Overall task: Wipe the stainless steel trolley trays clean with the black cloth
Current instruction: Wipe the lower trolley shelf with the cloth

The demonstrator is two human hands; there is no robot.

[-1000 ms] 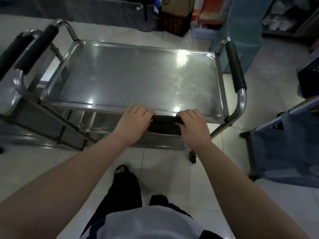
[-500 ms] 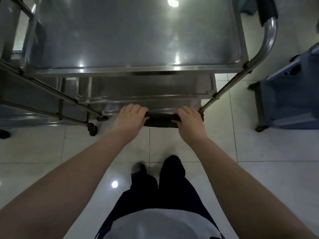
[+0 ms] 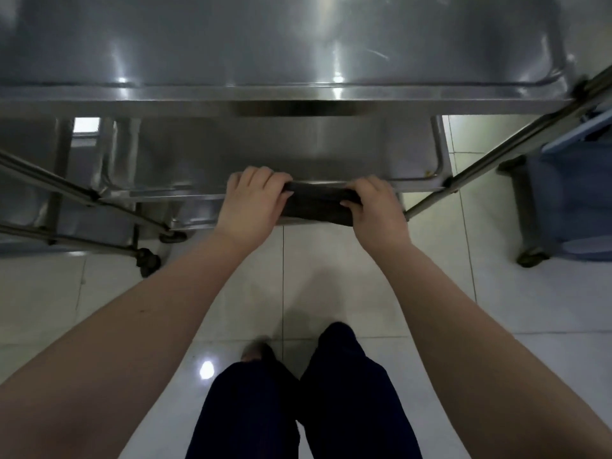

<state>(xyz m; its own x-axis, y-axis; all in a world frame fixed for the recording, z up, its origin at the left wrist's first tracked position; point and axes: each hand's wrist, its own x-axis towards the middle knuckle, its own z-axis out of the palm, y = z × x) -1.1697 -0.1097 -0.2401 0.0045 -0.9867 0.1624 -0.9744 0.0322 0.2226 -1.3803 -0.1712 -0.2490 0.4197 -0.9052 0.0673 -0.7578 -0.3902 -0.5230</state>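
Right now both of my hands are wrapped round the black cloth. My left hand grips one end and my right hand the other, fingers curled over the top and thumbs pinching from the near side. The cloth is pulled into a flat band between them. It sits at the near edge of the lower tray, though I cannot tell whether it is pressed on the rim or just above it.

As for progress, I judge I am about to start on this lower tray. The cloth is at its lip, not out on its surface. The top tray above shows bare steel, bright spots of reflected light and one faint streak near its right side. From the shine alone I cannot say whether it has been wiped. Anything lower on the trolley is mostly hidden behind my hands and the frame leg, so I count that as still to do.

Both trays show only metal in the parts I can see, with no loose items. To my right stands a blue cart whose contents I cannot make out. To my left there is more steel framing on a castor — all on the pale tiled floor.
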